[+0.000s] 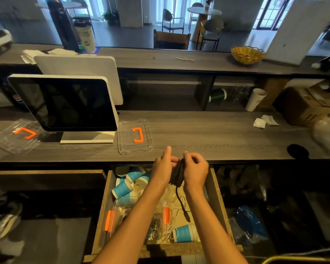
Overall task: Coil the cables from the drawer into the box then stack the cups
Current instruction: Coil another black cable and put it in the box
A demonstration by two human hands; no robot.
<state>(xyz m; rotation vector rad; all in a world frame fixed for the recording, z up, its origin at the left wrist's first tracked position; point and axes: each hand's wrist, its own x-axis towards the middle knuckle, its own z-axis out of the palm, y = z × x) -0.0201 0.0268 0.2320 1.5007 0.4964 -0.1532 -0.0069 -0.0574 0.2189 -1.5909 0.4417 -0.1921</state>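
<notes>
Both hands hold a coiled black cable above the open drawer, just below the counter edge. My left hand grips the coil's left side and my right hand curls round its right side. The cable's loose end with a plug hangs down into the drawer. Several blue-and-white paper cups lie on their sides in the drawer, one more near the front. Thin white cables lie tangled among them. A clear box with orange latches sits in the drawer, partly hidden by my arms.
On the grey counter lie two clear lids with orange handles, either side of a monitor. Crumpled tissue and a cardboard box sit at the right. A wicker basket stands on the upper shelf.
</notes>
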